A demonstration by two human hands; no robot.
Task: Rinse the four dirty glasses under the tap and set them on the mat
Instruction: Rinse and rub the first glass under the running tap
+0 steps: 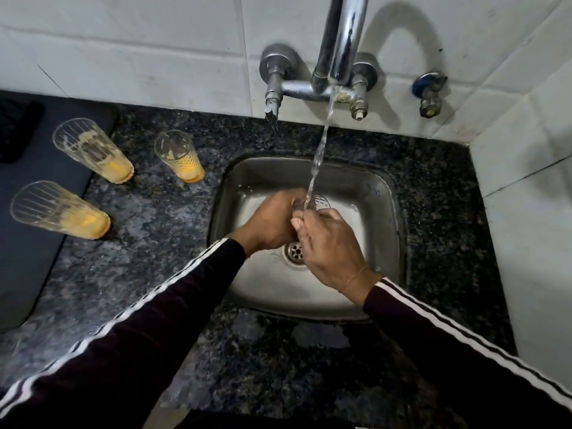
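Can barely make out the fourth glass (314, 203) over the sink (365, 193); only its rim pokes out between both hands, right under the tap (339, 41) stream. Left hand (272, 224) wraps its fingers round it, right hand (329, 246) curls onto it too, exact finger placement hidden. Three dirty glasses (93, 150) (179, 156) (58, 210) with orange dregs stand left of the sink. The one dark mat (28, 258) is cut off at the left edge.

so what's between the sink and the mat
In the head view, dark granite counter lies between sink and mat, with three dirty glasses standing on it, two beside the mat's edge.
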